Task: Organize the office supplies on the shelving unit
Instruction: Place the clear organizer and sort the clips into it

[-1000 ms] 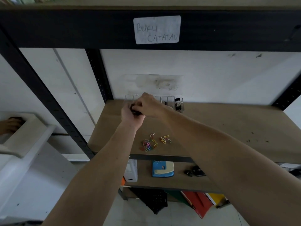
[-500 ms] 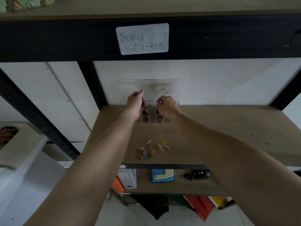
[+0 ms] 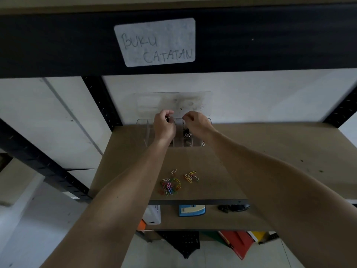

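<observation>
Fingers of the left hand [image 3: 164, 128] curl around a small dark clip; right hand [image 3: 195, 122] pinches, contents unclear. Both hover over the clear organizer [image 3: 193, 141]. Sorting step underway; loose paper clips [image 3: 174, 183] await collection next.

clear organizer [image 3: 144, 132] | rear shelf | binder clips [image 3: 187, 133] inside | paper clips [image 3: 174, 183] loose, front

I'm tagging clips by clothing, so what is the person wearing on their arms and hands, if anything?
Nothing shows on either one. Both forearms are bare from the bottom edge of the head view up to the wrists: no sleeves, watch, bracelet or gloves. The left hand and the right hand are bare too, and no ring can be made out on the fingers at this size.
</observation>
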{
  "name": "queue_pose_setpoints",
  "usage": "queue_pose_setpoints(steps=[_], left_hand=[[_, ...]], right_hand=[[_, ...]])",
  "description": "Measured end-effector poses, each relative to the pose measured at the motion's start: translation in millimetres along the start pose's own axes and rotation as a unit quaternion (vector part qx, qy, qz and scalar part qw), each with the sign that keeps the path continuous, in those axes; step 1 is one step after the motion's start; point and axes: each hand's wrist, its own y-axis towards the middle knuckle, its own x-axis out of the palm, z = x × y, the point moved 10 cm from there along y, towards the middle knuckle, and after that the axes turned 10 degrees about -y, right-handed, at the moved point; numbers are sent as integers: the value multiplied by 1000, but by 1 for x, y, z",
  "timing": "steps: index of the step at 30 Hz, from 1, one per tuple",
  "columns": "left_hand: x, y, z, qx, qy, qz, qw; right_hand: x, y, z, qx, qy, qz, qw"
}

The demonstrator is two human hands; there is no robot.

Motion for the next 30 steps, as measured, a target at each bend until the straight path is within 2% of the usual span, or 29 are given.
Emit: queue_pose_setpoints(steps=[6, 13, 21, 24, 26, 30], left_hand=[[7, -2, 2, 6, 53, -27, 998], [10, -2, 0, -25, 36, -41, 998], [-6, -8, 2, -40, -28, 35, 998], [-19, -15, 7, -22, -34, 60, 997], [-25, -18, 12, -12, -32, 62, 998], [-23, -10, 12, 18, -115, 28, 993]], right_hand=[[1, 1, 3, 9, -1, 1, 1000], [0, 1, 4, 10, 1, 2, 1000], [-1, -1, 4, 8, 1, 1, 1000], [0, -4, 3, 15, 0, -1, 1000], [1, -6, 3, 19, 4, -5, 1000], [3, -8, 2, 21, 20, -9, 1000]])
